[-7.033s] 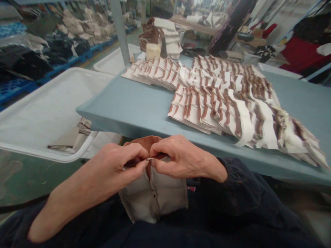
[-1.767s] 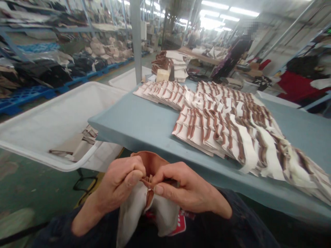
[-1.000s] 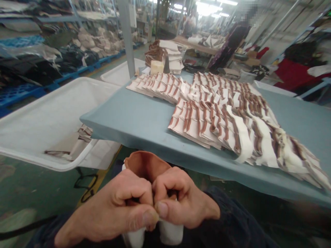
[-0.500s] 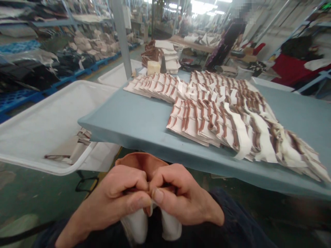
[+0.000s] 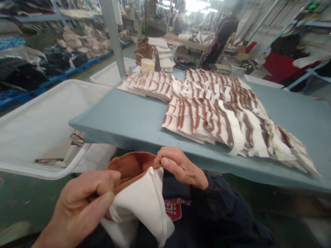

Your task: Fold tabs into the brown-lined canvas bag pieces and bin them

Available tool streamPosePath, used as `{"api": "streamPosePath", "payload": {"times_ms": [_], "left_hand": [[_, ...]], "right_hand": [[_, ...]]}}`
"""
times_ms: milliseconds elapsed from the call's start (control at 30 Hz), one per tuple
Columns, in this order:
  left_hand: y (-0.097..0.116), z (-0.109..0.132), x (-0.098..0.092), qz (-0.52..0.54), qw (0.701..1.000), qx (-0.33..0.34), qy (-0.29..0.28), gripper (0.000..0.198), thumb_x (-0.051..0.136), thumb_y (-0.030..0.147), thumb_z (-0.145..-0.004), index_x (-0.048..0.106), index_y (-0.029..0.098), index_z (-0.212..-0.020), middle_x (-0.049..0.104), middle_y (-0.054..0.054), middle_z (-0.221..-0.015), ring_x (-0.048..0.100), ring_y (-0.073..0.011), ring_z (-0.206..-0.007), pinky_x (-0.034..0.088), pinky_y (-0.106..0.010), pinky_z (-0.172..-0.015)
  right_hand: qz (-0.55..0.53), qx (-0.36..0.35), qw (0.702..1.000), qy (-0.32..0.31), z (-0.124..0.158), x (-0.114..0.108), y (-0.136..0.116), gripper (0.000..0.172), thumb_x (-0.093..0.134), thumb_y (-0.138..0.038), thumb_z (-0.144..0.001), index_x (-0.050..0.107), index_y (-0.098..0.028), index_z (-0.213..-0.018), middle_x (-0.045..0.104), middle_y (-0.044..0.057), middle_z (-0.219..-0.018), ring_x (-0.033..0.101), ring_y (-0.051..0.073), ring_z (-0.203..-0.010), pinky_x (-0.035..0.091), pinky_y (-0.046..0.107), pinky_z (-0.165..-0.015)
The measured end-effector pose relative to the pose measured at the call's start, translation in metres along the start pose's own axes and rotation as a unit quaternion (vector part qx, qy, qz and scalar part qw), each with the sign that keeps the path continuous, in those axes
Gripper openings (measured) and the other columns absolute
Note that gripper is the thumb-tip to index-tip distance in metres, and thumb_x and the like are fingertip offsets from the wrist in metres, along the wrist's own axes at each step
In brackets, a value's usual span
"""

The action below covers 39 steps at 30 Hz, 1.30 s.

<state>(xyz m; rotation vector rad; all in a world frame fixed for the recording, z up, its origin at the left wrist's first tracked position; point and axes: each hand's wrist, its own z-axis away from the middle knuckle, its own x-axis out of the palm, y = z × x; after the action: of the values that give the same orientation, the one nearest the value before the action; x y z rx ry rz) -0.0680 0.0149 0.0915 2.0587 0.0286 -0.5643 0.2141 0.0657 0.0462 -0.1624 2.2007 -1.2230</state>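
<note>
Between my hands hangs a sewn piece (image 5: pixel 141 196), off-white on the outside with a rust-brown inner face, forming an open loop. My left hand (image 5: pixel 88 201) pinches its edge at the lower left. At the upper right, my right hand (image 5: pixel 178 165) grips the same edge close to a seam, thumb on top. The off-white side sags down over my dark clothing, and a seam runs down its right part. Both hands are in front of the near edge of the blue-covered table (image 5: pixel 124 120).
Rows of folded off-white and brown pieces (image 5: pixel 196 117) lie on the table, with loose white strips (image 5: pixel 232 127) over them. A white bin (image 5: pixel 51 113) stands at the left, beside a metal post (image 5: pixel 112 38). A person (image 5: pixel 219 38) stands farther back.
My hands were together, pinching the piece at one spot. Now they are apart, left hand lower left and right hand upper right, with the edge spread between them. The view has shifted slightly.
</note>
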Motion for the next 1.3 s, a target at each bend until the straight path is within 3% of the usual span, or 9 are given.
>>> {"api": "streamPosePath", "payload": {"times_ms": [100,233,333,533,733,867,1033,1200,1300], "left_hand": [[-0.017,0.000,-0.011,0.050,0.998,-0.044,-0.004,0.048,0.058,0.038,-0.115,0.056,0.024,-0.070,0.061,0.002,-0.062,0.057,-0.0161,-0.056,0.048,-0.027,-0.054],[-0.030,-0.008,-0.015,0.007,0.995,-0.022,-0.100,0.022,0.061,0.026,-0.113,0.075,0.025,-0.096,0.075,0.003,-0.084,0.071,-0.0149,-0.073,0.056,-0.021,-0.067],[-0.024,-0.017,-0.007,-0.003,0.989,0.003,-0.145,0.018,0.062,0.026,-0.112,0.077,0.027,-0.104,0.081,0.002,-0.097,0.076,-0.0155,-0.088,0.058,-0.020,-0.081],[-0.003,-0.032,0.011,0.005,0.994,0.017,-0.103,0.032,0.076,0.051,-0.108,0.075,0.023,-0.091,0.078,0.003,-0.084,0.074,-0.0133,-0.076,0.057,-0.019,-0.075],[-0.003,-0.032,0.010,0.054,0.988,-0.058,-0.135,0.021,0.076,0.023,-0.101,0.077,0.020,-0.079,0.075,0.004,-0.069,0.064,-0.0099,-0.060,0.047,-0.017,-0.060],[-0.003,-0.028,0.008,0.097,0.973,-0.122,-0.172,0.022,0.071,0.024,-0.100,0.082,0.018,-0.081,0.077,0.002,-0.067,0.064,-0.0109,-0.059,0.047,-0.017,-0.058],[0.001,-0.029,0.010,0.032,0.983,-0.119,-0.140,0.024,0.064,0.019,-0.095,0.082,0.019,-0.078,0.076,0.003,-0.066,0.064,-0.0098,-0.058,0.047,-0.016,-0.058],[0.006,-0.030,0.014,0.003,0.986,-0.115,-0.117,0.027,0.061,0.020,-0.094,0.080,0.020,-0.075,0.074,0.005,-0.063,0.065,-0.0095,-0.056,0.047,-0.016,-0.056],[0.008,-0.030,0.015,-0.021,0.989,-0.102,-0.109,0.028,0.059,0.020,-0.093,0.079,0.020,-0.073,0.072,0.005,-0.060,0.062,-0.0089,-0.053,0.044,-0.017,-0.053]], "right_hand": [[-0.007,-0.002,1.000,0.019,0.005,0.000,-0.006,0.055,0.050,-0.060,-0.119,0.070,-0.020,-0.087,0.072,0.004,-0.081,0.063,0.018,-0.076,0.052,0.032,-0.076],[-0.019,-0.023,0.999,0.039,0.002,-0.009,-0.026,0.045,0.062,-0.049,-0.118,0.065,-0.021,-0.083,0.069,0.002,-0.079,0.060,0.016,-0.076,0.051,0.030,-0.076],[-0.003,-0.063,0.997,0.033,-0.005,-0.014,-0.041,0.034,0.066,-0.035,-0.115,0.064,-0.022,-0.084,0.068,-0.001,-0.077,0.060,0.015,-0.075,0.050,0.031,-0.078],[0.030,-0.101,0.994,0.009,-0.017,-0.006,-0.048,0.026,0.067,-0.027,-0.110,0.062,-0.022,-0.085,0.067,-0.003,-0.074,0.057,0.014,-0.070,0.045,0.030,-0.074],[0.028,-0.097,0.995,0.013,-0.018,-0.001,-0.043,0.026,0.068,-0.024,-0.107,0.061,-0.022,-0.083,0.063,-0.005,-0.070,0.053,0.012,-0.065,0.042,0.028,-0.069],[-0.025,-0.043,0.999,-0.014,-0.016,0.002,-0.032,0.027,0.068,-0.026,-0.107,0.064,-0.021,-0.081,0.066,-0.003,-0.072,0.054,0.011,-0.066,0.043,0.025,-0.067],[-0.075,0.033,0.996,-0.041,-0.016,0.004,-0.024,0.026,0.068,-0.031,-0.105,0.067,-0.020,-0.081,0.067,-0.002,-0.074,0.053,0.011,-0.064,0.041,0.023,-0.060],[-0.041,0.005,0.999,-0.015,-0.017,0.001,-0.037,0.029,0.074,-0.043,-0.104,0.070,-0.021,-0.086,0.072,-0.001,-0.078,0.060,0.013,-0.067,0.046,0.027,-0.066],[0.034,-0.025,0.999,-0.007,-0.018,0.004,-0.045,0.018,0.077,-0.034,-0.097,0.069,-0.021,-0.088,0.073,-0.002,-0.078,0.063,0.014,-0.068,0.045,0.027,-0.066]]}}
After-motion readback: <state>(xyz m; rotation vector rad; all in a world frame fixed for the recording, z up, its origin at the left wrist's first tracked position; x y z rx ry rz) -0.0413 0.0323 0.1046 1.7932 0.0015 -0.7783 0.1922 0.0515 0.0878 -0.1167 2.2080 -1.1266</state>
